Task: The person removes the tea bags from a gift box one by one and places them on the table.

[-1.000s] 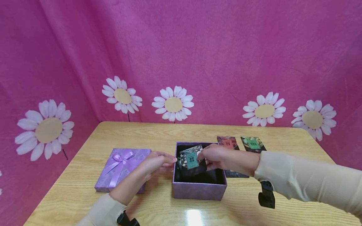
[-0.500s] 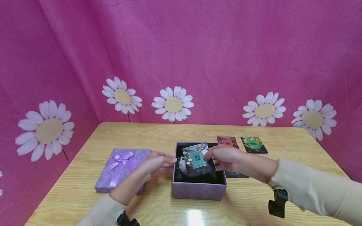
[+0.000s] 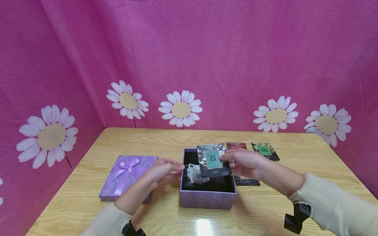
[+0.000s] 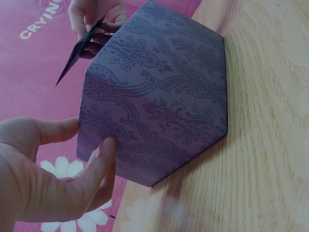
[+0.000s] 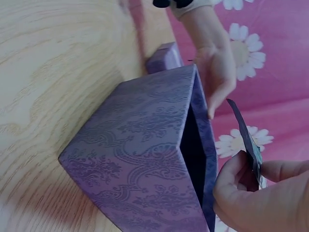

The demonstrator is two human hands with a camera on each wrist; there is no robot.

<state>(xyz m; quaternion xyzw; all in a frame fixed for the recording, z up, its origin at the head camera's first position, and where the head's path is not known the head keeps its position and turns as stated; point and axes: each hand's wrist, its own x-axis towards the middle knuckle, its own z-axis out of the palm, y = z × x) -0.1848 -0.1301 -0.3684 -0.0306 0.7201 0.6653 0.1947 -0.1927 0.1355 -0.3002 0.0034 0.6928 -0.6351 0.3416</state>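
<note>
The wooden tabletop [image 3: 165,219] carries an open purple box [image 3: 208,200] near the person, with its bow-topped lid [image 3: 118,177] lying to the left. I can see the left hand [image 3: 165,168] pinching the box's left rim, its other fingers against the outer wall. The right hand [image 3: 243,160] has its fingers clamped on a dark packet with a green label [image 3: 213,160], tilted above the box opening; at least 1 pale-labelled packet [image 3: 198,177] lies inside. Right of the box lies 1 partly hidden black packet [image 3: 249,182]; farther back, 1 red packet [image 3: 236,146] and 1 green packet [image 3: 264,150]. Beyond hangs a pink curtain [image 3: 221,65] with daisies.
</note>
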